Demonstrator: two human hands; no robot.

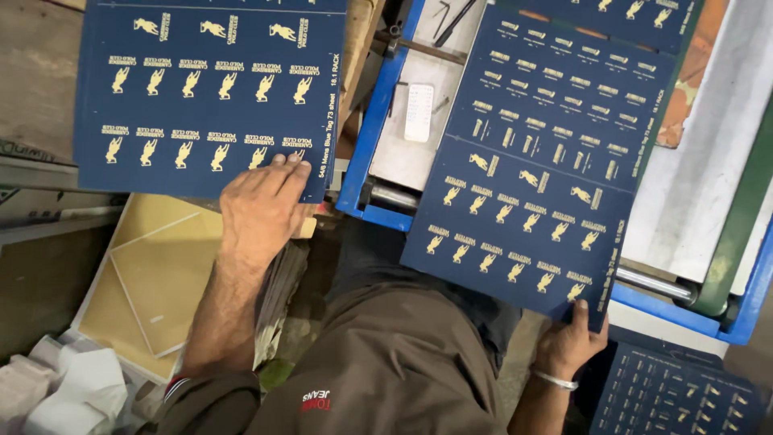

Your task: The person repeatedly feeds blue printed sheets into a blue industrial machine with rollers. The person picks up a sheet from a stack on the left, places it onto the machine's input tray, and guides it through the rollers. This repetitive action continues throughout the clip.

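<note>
Resting flat, left hand (262,205) pressed spread fingers on lower corner of dark blue card sheet with gold printed figures (205,89), on wooden tabletop (36,72). Right hand (568,342) pinched bottom edge of second dark blue printed sheet (539,161) over blue-framed machine (374,129). Sheets looked thin, light, bendable; edge grip suited. Open room only between sheets; machine frame close.
</note>
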